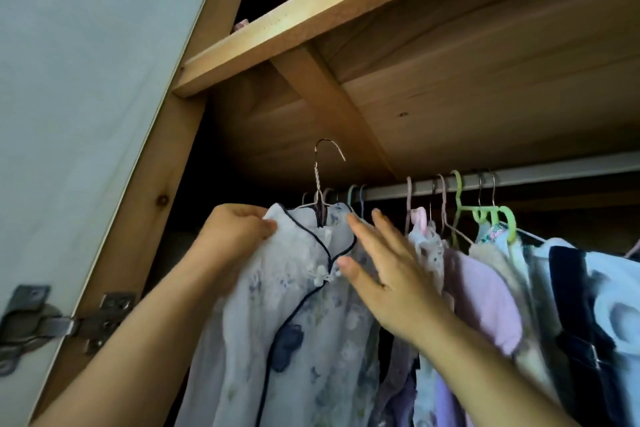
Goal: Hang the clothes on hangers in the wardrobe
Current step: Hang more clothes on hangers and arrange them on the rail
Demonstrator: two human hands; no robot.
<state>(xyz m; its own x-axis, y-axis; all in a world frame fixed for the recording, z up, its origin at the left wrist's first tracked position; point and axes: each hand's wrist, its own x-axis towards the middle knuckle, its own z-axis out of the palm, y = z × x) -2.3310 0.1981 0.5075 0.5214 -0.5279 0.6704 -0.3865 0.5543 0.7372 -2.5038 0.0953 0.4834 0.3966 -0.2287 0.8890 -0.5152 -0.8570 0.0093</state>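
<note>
A pale floral dress with dark piping [298, 305] sits on a wire hanger [320, 180] whose hook stands free in the air in front of the wardrobe rail [540, 177], not over it. My left hand [235, 232] grips the dress's left shoulder. With its fingers straight and spread, my right hand [384, 270] lies against the dress's right shoulder and the clothes beside it.
Several garments hang on pink, green and wire hangers along the rail to the right, among them a lilac top [485, 302] and a dark blue and white piece [588, 315]. A wooden shelf [311, 14] runs overhead. The open door [76, 114] with hinges [69, 322] stands at left.
</note>
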